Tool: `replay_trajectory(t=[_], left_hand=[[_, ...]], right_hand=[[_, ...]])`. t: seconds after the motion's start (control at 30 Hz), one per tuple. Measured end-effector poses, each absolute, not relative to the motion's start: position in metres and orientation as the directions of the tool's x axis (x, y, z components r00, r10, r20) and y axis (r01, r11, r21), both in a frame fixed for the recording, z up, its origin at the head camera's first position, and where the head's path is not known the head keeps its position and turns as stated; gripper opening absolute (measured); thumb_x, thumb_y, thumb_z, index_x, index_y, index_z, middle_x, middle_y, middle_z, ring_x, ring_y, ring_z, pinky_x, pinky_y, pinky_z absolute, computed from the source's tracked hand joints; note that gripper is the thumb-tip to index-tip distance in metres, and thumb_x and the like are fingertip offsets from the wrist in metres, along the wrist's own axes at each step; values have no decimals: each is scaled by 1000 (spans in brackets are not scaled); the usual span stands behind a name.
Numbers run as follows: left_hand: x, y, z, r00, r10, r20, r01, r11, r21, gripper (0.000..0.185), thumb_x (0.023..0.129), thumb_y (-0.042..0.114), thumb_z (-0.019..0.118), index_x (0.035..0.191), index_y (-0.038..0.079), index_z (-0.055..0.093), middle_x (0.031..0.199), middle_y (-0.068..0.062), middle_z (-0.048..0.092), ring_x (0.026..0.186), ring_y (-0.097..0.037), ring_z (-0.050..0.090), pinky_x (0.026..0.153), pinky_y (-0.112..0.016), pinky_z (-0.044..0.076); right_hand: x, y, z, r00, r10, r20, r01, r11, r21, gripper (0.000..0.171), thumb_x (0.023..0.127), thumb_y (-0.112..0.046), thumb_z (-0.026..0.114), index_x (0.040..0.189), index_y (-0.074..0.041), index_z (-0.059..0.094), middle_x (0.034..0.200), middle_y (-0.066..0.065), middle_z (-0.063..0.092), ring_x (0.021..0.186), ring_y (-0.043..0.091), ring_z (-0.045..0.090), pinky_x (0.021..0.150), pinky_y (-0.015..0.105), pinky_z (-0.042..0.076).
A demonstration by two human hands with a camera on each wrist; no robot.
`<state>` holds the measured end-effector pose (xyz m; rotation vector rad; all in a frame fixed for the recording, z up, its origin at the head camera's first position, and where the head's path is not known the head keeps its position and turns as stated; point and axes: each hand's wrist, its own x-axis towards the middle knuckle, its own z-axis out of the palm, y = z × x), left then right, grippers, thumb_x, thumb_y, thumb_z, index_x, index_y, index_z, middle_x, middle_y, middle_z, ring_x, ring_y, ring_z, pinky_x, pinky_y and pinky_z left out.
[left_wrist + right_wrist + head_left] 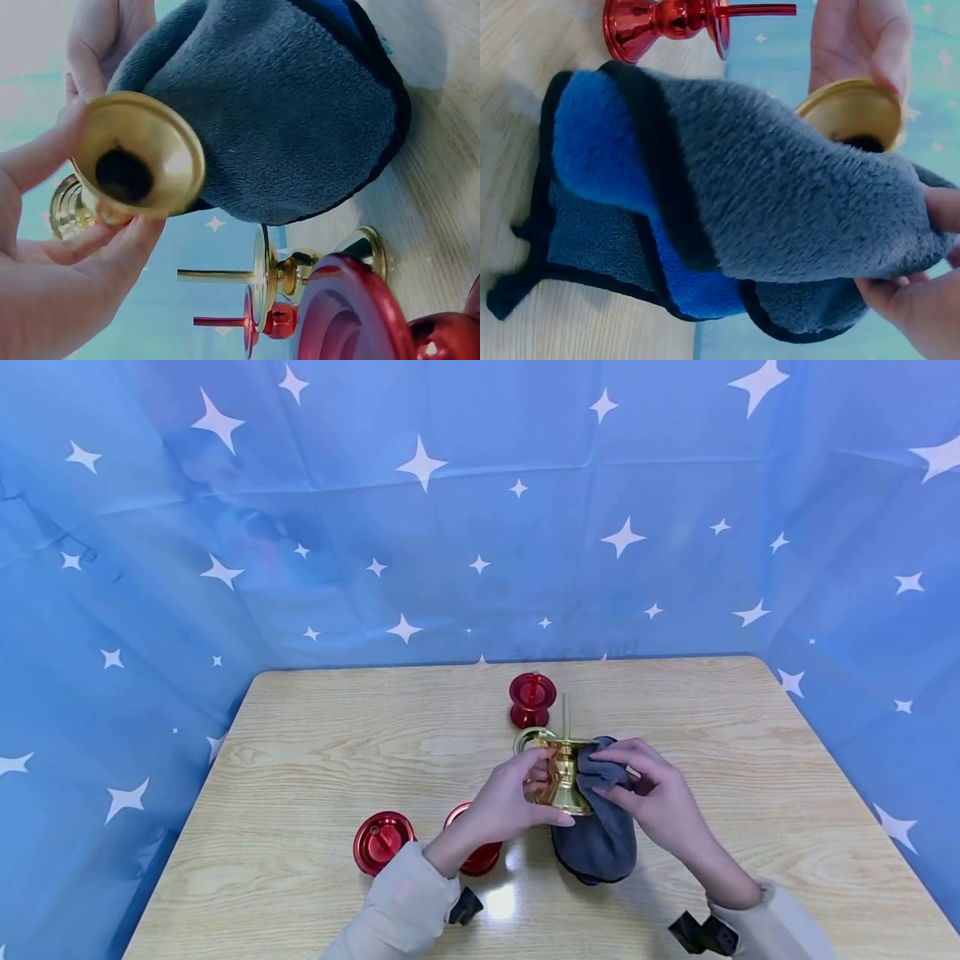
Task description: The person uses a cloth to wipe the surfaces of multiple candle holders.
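In the head view my left hand point(506, 802) holds a shiny gold candlestick point(564, 777) upright, thumb near the flared foot and fingers round the stem. My right hand point(660, 789) pinches a grey towel point(596, 847) and keeps it against the right side of that candlestick. The left wrist view looks into the hollow underside of the candlestick's foot point(169, 165), with the towel point(292, 112) spread beside it. From the right wrist the towel point(780, 172) shows a blue reverse and dark edging, its folds hanging down and covering part of the candlestick's foot point(840, 112).
A red candlestick point(531, 697) stands toward the back of the wooden table point(315, 735). Just behind my left hand is a second gold candlestick point(523, 739). Two more red candlesticks, one on the left point(384, 843) and one partly under my left forearm point(483, 860), stand nearer.
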<state>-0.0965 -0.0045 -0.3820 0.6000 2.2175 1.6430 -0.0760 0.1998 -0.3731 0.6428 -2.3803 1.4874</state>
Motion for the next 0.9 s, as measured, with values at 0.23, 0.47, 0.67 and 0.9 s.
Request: replay_trajectory(t=[0.23,0.47,0.67,0.9], left_hand=[[-95,-12,-381,-841,535,-83,9,167,986,66,75,5,75,131,0,42,114,-6,53,101,-14,52,87,-21,43],[-94,-11,-382,-833,552,-24,140,254,957,68,73,7,77,131,0,42,117,-10,53,104,-20,54,86,-22,44],[-95,-11,-384,-832,554,3,136,200,970,68,74,4,76,132,1,40,115,-8,51,107,-20,50,89,-20,42],[-93,-17,-380,-771,635,50,50,-17,999,68,76,-10,67,135,-2,33,125,-15,42,113,-21,43,94,-24,39]], right_hand=[[-75,200,-379,-876,-252,412,-479,355,-803,36,69,19,68,100,1,64,98,11,55,87,5,55,61,20,52],[-72,192,-374,-858,-248,450,-514,379,-770,36,67,21,68,97,0,65,97,10,55,86,5,54,64,15,49],[-71,190,-371,-830,-257,495,-557,396,-730,38,66,22,67,96,-2,66,99,10,55,89,6,53,67,13,47],[-74,202,-382,-864,-277,421,-483,217,-848,34,71,24,62,98,4,62,102,12,53,93,9,55,68,21,52]])
